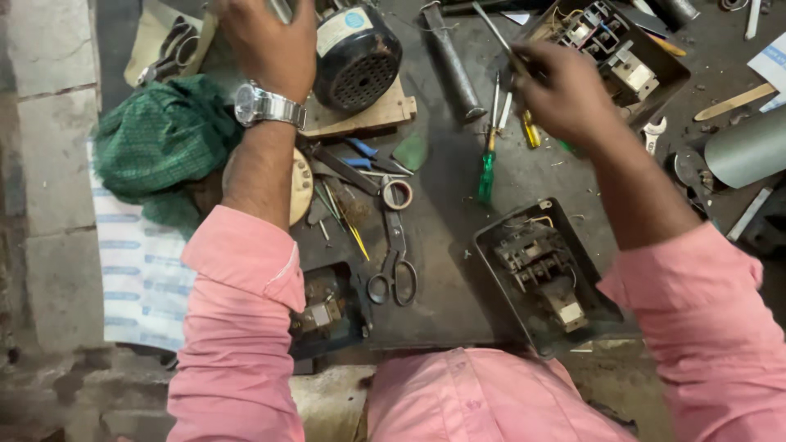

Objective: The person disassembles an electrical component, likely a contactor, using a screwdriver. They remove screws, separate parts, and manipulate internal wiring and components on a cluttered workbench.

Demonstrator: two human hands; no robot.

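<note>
My left hand (270, 45), with a steel watch on the wrist, reaches to the top edge and closes on a metal part beside a black electric motor (356, 57); what it grips is mostly hidden. My right hand (565, 94) is shut on a thin metal tool (495, 29) that points up and left, next to an open switch box (630, 61) with wiring inside. Below the right hand lie a green-handled screwdriver (489, 168) and a yellow-handled one (530, 129).
A second open switch box (544, 274) sits near my right elbow, a third box (327, 311) under my left arm. Scissors (395, 262), a tape roll (397, 194), blue pliers (364, 155), a green cloth (160, 143), a metal rod (453, 61), a spanner (653, 135).
</note>
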